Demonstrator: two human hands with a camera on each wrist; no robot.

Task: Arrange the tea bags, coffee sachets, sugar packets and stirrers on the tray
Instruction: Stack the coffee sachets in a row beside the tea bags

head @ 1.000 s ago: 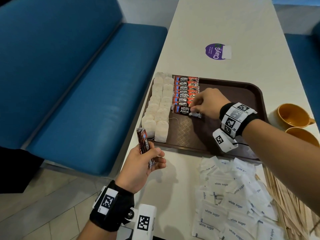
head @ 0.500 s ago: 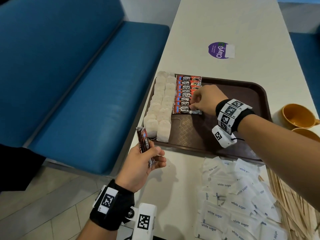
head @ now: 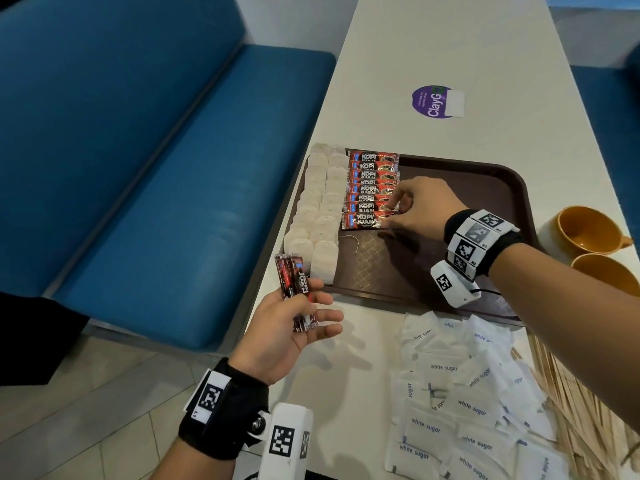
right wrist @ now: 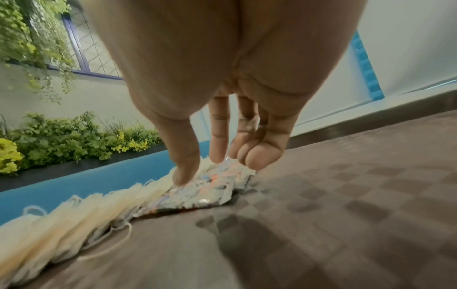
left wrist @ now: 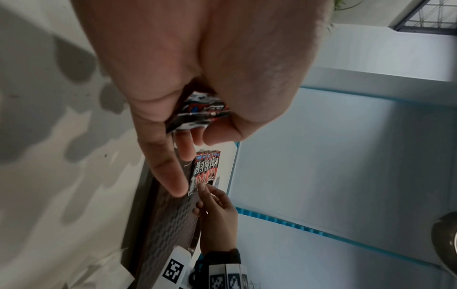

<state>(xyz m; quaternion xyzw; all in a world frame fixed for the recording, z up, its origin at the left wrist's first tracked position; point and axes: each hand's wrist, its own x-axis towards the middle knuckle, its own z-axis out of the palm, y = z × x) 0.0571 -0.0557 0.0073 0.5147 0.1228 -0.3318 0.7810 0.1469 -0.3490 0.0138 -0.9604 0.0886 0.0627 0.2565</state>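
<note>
A brown tray (head: 485,181) holds two columns of tea bags (head: 322,209) at its left side and a row of red coffee sachets (head: 370,188) beside them. My right hand (head: 398,211) reaches over the tray, its thumb and fingertips resting on the right ends of the nearest sachets (right wrist: 210,187); the fingers look fairly straight. My left hand (head: 311,306) hovers at the table's left edge and holds a few more coffee sachets (head: 294,282) between thumb and fingers. White sugar packets (head: 467,393) and wooden stirrers (head: 571,393) lie on the table near me.
Two orange cups (head: 585,233) stand right of the tray. A purple sticker (head: 436,102) is on the table beyond it. A blue bench (head: 156,168) runs along the table's left. The tray's right half (right wrist: 346,215) is bare.
My right hand set the nearest sachet against the row, and its fingers have spread along the sachets' ends. My left hand has tilted its sachets flatter and stretched its fingers.
</note>
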